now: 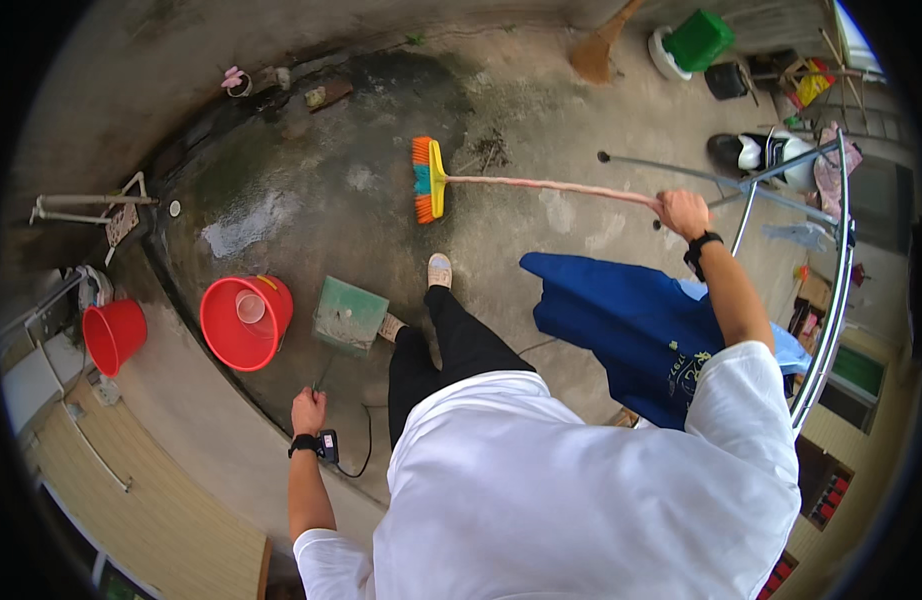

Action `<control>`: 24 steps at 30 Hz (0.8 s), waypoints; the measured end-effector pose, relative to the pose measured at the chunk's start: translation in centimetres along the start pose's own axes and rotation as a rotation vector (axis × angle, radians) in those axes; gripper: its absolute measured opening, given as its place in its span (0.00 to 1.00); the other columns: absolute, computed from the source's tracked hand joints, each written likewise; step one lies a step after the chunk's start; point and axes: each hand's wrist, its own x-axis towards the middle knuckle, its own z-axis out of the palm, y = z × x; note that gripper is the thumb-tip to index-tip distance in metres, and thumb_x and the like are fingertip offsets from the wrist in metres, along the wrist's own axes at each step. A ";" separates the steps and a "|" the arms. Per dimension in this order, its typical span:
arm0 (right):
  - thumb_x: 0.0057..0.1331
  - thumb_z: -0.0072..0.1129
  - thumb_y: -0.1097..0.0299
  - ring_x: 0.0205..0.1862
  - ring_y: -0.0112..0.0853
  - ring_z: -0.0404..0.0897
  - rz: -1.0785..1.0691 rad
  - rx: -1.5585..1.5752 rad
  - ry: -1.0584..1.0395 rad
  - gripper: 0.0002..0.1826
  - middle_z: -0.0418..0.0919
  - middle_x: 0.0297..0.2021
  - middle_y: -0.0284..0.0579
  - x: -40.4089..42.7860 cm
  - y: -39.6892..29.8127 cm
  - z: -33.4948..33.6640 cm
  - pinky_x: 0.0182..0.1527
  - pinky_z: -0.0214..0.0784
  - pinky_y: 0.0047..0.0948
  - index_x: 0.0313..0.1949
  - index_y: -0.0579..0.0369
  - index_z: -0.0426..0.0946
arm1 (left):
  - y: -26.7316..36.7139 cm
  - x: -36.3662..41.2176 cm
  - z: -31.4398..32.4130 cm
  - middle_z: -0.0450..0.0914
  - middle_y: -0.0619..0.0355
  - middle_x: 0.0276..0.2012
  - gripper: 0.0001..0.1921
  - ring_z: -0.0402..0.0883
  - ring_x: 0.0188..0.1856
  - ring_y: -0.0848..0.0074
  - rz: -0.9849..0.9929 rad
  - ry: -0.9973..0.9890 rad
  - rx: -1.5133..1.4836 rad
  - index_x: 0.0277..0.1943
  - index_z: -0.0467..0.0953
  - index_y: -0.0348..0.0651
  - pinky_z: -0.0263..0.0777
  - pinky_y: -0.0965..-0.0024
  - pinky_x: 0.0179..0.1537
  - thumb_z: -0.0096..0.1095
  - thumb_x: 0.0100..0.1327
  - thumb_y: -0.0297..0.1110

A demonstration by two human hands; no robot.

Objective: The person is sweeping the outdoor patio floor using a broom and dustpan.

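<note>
My right hand is closed around the far end of a long, pinkish broom handle. The broom head has a yellow block with orange and teal bristles and rests sideways on the damp concrete. Down on the left, my left hand grips the thin green handle of a dustpan. The dustpan's green pan hangs or rests beside my left shoe; specks of dirt show on it. Whether it touches the floor I cannot tell. Dark debris lies on the concrete beyond the broom head.
A large red bucket holding a clear plastic container stands left of the dustpan, near a second red bucket. On my right, a dark blue apron hangs by a metal drying rack. A straw broom leans at the back wall.
</note>
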 end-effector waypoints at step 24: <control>0.67 0.55 0.49 0.32 0.47 0.83 0.108 0.046 0.083 0.17 0.83 0.28 0.50 -3.3 7.1 -6.5 0.34 0.75 0.46 0.40 0.46 0.85 | 19.7 19.8 -9.1 0.78 0.31 0.33 0.21 0.77 0.40 0.37 0.478 -0.172 0.103 0.36 0.74 0.31 0.70 0.42 0.42 0.50 0.72 0.46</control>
